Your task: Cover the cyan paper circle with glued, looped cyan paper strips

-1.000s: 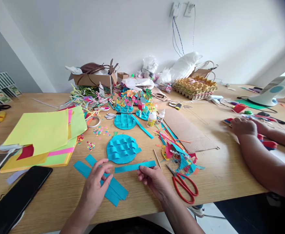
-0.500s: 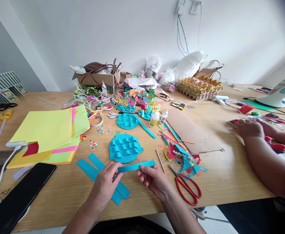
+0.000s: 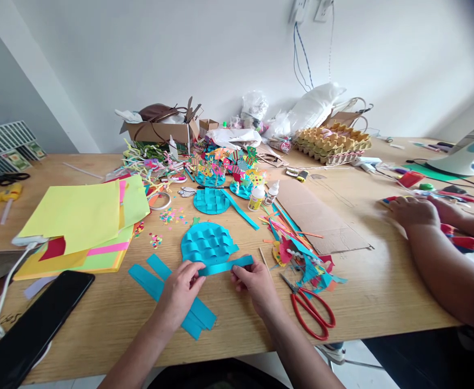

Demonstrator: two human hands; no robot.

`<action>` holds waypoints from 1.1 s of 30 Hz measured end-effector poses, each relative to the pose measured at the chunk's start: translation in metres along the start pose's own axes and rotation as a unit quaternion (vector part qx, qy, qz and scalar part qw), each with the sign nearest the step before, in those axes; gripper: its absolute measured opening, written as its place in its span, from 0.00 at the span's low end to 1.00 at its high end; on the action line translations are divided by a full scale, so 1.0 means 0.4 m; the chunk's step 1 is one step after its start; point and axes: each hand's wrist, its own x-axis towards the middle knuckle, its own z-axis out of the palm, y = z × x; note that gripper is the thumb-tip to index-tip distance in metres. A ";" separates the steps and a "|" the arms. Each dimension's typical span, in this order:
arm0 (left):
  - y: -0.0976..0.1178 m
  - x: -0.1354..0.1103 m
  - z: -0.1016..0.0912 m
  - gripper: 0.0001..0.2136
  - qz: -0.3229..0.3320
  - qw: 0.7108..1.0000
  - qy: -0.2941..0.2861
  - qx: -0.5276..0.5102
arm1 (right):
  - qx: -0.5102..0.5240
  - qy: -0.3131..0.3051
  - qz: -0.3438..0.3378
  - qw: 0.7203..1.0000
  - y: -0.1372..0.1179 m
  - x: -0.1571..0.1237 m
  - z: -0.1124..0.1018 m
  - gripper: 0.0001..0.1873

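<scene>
A blue paper strip (image 3: 224, 267) is stretched between my two hands, bowed slightly downward in the middle. My left hand (image 3: 184, 289) pinches its left end, and my right hand (image 3: 253, 281) pinches it near the right end. Just beyond the strip lies a round blue disc (image 3: 208, 241) covered in rows of raised paper waves; its near edge is partly hidden by the strip and my left fingers. More blue paper strips (image 3: 151, 283) lie crossed on the table, some passing beneath my left wrist. Red-handled scissors (image 3: 312, 313) rest to the right of my right hand.
Glue bottles (image 3: 256, 198) stand behind paper scraps (image 3: 305, 262). A cardboard sheet (image 3: 320, 219) lies at right, near another person's hands (image 3: 415, 213). To the left are coloured paper sheets (image 3: 74, 216) and a black phone (image 3: 34, 329). Finished-looking blue discs with paper fish (image 3: 228, 167) sit farther back.
Both hands have moved a little away from me with the strip, bringing it against the disc's near edge in view. The strip now bows more.
</scene>
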 end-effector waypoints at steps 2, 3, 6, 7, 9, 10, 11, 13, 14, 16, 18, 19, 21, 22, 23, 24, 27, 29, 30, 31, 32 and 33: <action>-0.002 0.002 0.004 0.08 0.005 1.000 0.002 0.011 | -0.025 0.014 -0.011 1.000 0.004 0.006 0.002 0.07; -0.003 0.003 0.006 0.08 0.007 1.000 0.002 0.014 | -0.031 0.018 -0.014 0.999 0.006 0.009 0.002 0.07; -0.004 0.005 0.007 0.08 0.009 1.000 0.003 0.016 | -0.015 0.020 -0.024 0.999 0.011 0.014 0.003 0.07; -0.004 0.005 0.006 0.08 0.008 1.000 0.005 0.014 | -0.003 0.020 -0.030 0.999 0.012 0.015 0.004 0.08; -0.004 0.006 0.005 0.08 0.009 1.000 0.009 0.008 | 0.016 0.027 -0.041 0.999 0.014 0.016 0.007 0.14; -0.004 0.007 0.005 0.08 0.010 1.000 0.011 0.003 | 0.019 0.033 -0.045 0.998 0.014 0.016 0.008 0.19; -0.004 0.007 0.005 0.08 0.012 1.000 0.013 -0.003 | 0.015 0.040 -0.049 0.998 0.015 0.016 0.010 0.25; -0.004 0.007 0.006 0.08 0.017 1.000 0.015 -0.012 | -0.007 0.048 -0.055 0.997 0.015 0.015 0.013 0.33; -0.004 0.006 0.008 0.08 0.019 1.000 0.015 -0.014 | -0.019 0.048 -0.059 0.997 0.015 0.014 0.015 0.34; -0.005 0.005 0.012 0.08 0.015 1.000 0.014 -0.014 | -0.040 0.049 -0.071 0.995 0.018 0.012 0.017 0.34; -0.007 0.002 0.017 0.07 0.000 1.000 0.014 -0.010 | -0.063 0.052 -0.094 0.992 0.022 0.011 0.017 0.31; -0.009 0.001 0.019 0.07 -0.010 1.000 0.013 -0.006 | -0.079 0.053 -0.107 0.990 0.025 0.011 0.017 0.28; -0.011 -0.001 0.021 0.05 -0.023 1.000 0.010 0.013 | -0.129 0.046 -0.130 0.982 0.030 0.012 0.016 0.19; -0.011 -0.002 0.021 0.03 -0.021 0.999 0.006 0.028 | -0.163 0.040 -0.139 0.976 0.031 0.013 0.016 0.14; -0.011 -0.001 0.019 0.02 -0.012 0.999 0.001 0.045 | -0.199 0.034 -0.146 0.968 0.032 0.014 0.017 0.09; -0.010 -0.001 0.017 0.02 0.003 0.998 -0.004 0.061 | -0.234 0.030 -0.155 0.959 0.032 0.016 0.018 0.08; -0.008 0.000 0.010 0.05 0.049 0.994 -0.013 0.096 | -0.306 0.029 -0.189 0.933 0.029 0.020 0.024 0.11; -0.009 0.000 0.008 0.07 0.068 0.991 -0.019 0.110 | -0.322 0.028 -0.208 0.923 0.030 0.021 0.029 0.13; -0.009 0.000 0.008 0.07 0.073 0.990 -0.022 0.118 | -0.327 0.027 -0.215 0.920 0.030 0.021 0.031 0.13; -0.011 -0.001 0.009 0.08 0.077 0.989 -0.023 0.127 | -0.331 0.026 -0.220 0.917 0.032 0.021 0.033 0.14; -0.012 -0.001 0.011 0.08 0.081 0.987 -0.024 0.137 | -0.336 0.025 -0.224 0.914 0.033 0.021 0.034 0.14; -0.014 -0.001 0.013 0.08 0.084 0.985 -0.025 0.147 | -0.341 0.024 -0.227 0.912 0.035 0.021 0.035 0.14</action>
